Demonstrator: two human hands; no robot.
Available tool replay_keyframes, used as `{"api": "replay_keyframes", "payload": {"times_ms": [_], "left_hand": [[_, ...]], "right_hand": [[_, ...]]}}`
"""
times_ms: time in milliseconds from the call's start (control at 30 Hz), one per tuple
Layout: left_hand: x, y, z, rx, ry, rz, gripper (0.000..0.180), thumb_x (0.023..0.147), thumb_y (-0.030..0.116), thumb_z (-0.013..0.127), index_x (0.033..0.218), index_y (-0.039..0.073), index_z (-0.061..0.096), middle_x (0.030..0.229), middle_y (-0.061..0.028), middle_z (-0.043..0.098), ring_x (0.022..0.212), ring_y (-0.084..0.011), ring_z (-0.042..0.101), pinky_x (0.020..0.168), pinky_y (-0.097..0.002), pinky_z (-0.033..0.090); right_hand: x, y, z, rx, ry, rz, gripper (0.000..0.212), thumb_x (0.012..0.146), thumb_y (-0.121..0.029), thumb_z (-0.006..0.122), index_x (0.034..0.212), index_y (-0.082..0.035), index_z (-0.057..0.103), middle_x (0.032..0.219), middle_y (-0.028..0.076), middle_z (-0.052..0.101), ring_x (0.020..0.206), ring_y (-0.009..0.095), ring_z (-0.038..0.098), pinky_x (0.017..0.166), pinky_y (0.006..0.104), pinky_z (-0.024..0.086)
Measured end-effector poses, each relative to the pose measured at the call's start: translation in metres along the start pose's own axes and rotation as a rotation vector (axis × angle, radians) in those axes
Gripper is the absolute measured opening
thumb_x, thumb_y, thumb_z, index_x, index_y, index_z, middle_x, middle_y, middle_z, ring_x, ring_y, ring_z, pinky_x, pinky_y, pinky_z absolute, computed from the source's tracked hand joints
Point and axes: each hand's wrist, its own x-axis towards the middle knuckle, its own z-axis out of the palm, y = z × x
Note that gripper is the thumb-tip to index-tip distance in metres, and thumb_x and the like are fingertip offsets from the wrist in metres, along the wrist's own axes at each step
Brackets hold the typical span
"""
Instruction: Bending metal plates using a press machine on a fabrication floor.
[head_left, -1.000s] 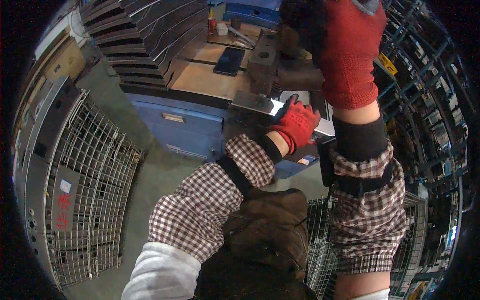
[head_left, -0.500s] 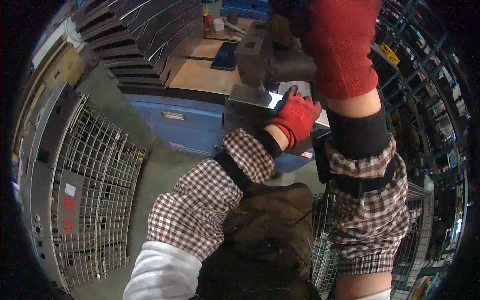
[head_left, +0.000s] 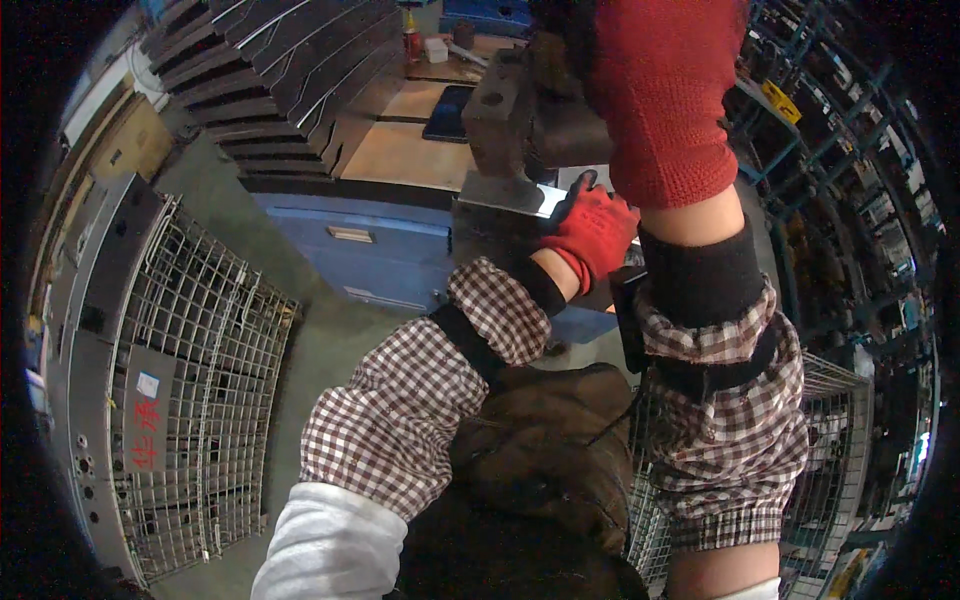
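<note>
My left hand (head_left: 597, 235), in a red glove with dark fingertips, lies over a bright flat metal piece (head_left: 548, 201) below a heavy dark press-like machine (head_left: 505, 115). Its fingers look bent onto that piece, though some are hidden behind the hand. Higher up and closer to the camera is my right hand (head_left: 672, 100), also in a red glove, beside the upper part of the machine. Its fingers run into shadow at the top edge, so what they touch does not show. A dark metal plate (head_left: 492, 190) lies under the left end of the bright piece.
Left of the machine, a wooden bench top (head_left: 400, 153) carries a dark phone-like slab (head_left: 449, 113) and a tall stack of dark bent metal sheets (head_left: 300, 70). Blue drawers (head_left: 365, 245) sit beneath. A wire-mesh cage (head_left: 215, 380) stands at left; loaded racks (head_left: 850, 230) line the right.
My right hand and forearm have shifted slightly left. My left hand stays on the bright metal piece, and the whole view has moved a little.
</note>
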Motion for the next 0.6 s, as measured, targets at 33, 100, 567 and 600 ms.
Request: {"api": "replay_keyframes", "payload": {"times_ms": [33, 100, 567, 600], "left_hand": [[0.000, 0.000, 0.000, 0.007, -0.008, 0.004, 0.035, 0.084, 0.034, 0.071, 0.113, 0.015, 0.075, 0.113, -0.0117, 0.075, 0.107, -0.0296, 0.070, 0.107, -0.0510, 0.040], [0.003, -0.001, 0.001, 0.007, -0.030, -0.011, 0.033, 0.084, 0.035, 0.071, 0.109, 0.015, 0.077, 0.113, -0.0116, 0.076, 0.107, -0.0295, 0.070, 0.108, -0.0511, 0.040], [-0.009, -0.005, -0.012, 0.009, -0.079, 0.023, 0.068, 0.072, 0.067, 0.078, 0.113, 0.013, 0.076, 0.115, -0.0115, 0.074, 0.115, -0.0314, 0.065, 0.110, -0.0544, 0.038], [-0.012, -0.008, -0.012, -0.001, -0.078, 0.018, 0.068, 0.072, 0.066, 0.078, 0.114, 0.013, 0.075, 0.115, -0.0117, 0.073, 0.114, -0.0318, 0.066, 0.111, -0.0543, 0.038]], "right_hand": [[-0.001, 0.001, 0.000, 0.001, 0.008, 0.035, 0.040, 0.089, -0.029, 0.083, 0.111, -0.003, 0.062, 0.092, 0.007, 0.069, 0.073, 0.013, 0.066, 0.059, 0.0273, 0.053], [0.002, 0.011, 0.001, -0.060, -0.008, -0.040, 0.040, 0.089, -0.030, 0.083, 0.111, -0.003, 0.063, 0.093, 0.007, 0.070, 0.073, 0.013, 0.066, 0.059, 0.0273, 0.053], [0.002, 0.016, 0.000, -0.029, -0.014, -0.064, 0.039, 0.090, -0.027, 0.081, 0.113, -0.002, 0.062, 0.094, 0.007, 0.069, 0.077, 0.015, 0.068, 0.062, 0.0293, 0.056], [0.004, 0.022, 0.001, -0.027, -0.014, -0.045, 0.040, 0.090, -0.027, 0.082, 0.113, -0.002, 0.062, 0.095, 0.007, 0.069, 0.076, 0.015, 0.068, 0.061, 0.0292, 0.056]]}}
